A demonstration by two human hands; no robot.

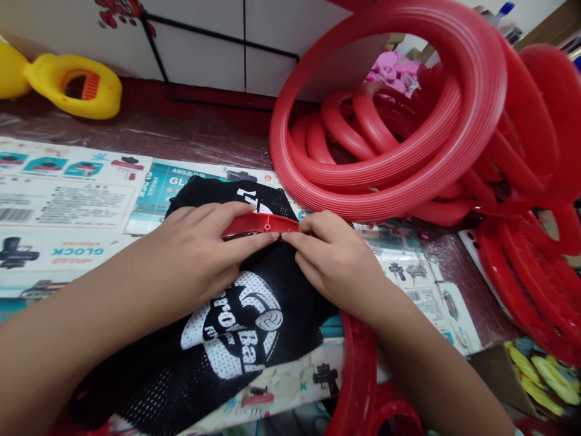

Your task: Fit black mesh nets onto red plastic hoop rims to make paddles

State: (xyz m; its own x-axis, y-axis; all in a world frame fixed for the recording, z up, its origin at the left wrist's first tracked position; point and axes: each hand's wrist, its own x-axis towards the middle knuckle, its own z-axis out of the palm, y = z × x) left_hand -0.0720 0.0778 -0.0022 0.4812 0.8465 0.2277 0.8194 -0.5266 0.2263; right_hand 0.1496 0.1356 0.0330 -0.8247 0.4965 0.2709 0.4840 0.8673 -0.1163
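Observation:
A black mesh fabric piece point(293, 297) with white printed lettering and a ball design lies spread in front of me. Across its upper part runs a curved red plastic rim point(270, 224). My left hand point(195, 248) grips this rim from the left, its thumb pressing the mesh edge against it. From the right, my right hand point(333, 251) pinches the mesh at the rim, thumb tip close to the left thumb. Another curved red plastic section point(358, 363) shows below my right wrist; whether it joins the rim is hidden.
Red ribbed rings point(385, 188) are piled behind and right of my hands. More red curved parts point(521, 284) lie at the right. Printed cardboard sheets point(86, 200) cover the table. A yellow plastic handle point(77, 85) is at the back left; yellow pieces point(540, 375) fill a box lower right.

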